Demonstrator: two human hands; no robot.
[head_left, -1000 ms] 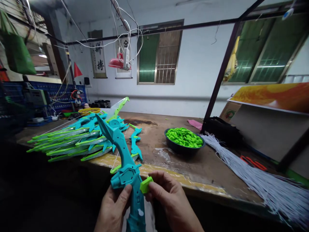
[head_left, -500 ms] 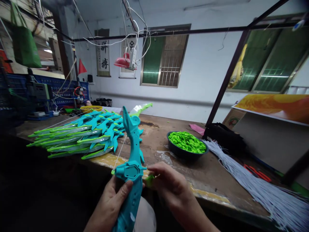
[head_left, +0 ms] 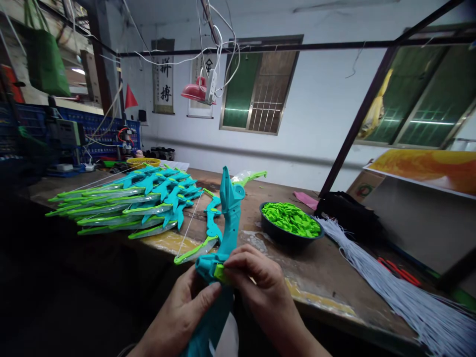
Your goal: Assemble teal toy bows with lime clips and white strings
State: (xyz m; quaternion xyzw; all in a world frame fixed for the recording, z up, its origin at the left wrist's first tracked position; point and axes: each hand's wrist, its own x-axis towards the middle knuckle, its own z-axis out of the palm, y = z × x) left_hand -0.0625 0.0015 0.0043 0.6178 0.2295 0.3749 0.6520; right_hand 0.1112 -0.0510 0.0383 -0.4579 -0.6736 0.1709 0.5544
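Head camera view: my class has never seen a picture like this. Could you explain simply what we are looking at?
There is no machine here: a camera worn on a person's head looks forward and down at their bare hands. The left hand grips a teal bow body; the right hand holds a small green piece against it. On the workbench lie a pile of teal and green bows, a dark bowl of green parts and a bundle of pale strands.

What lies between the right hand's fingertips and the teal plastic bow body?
A small green plastic piece, pinched by the right hand, shows in the head view.
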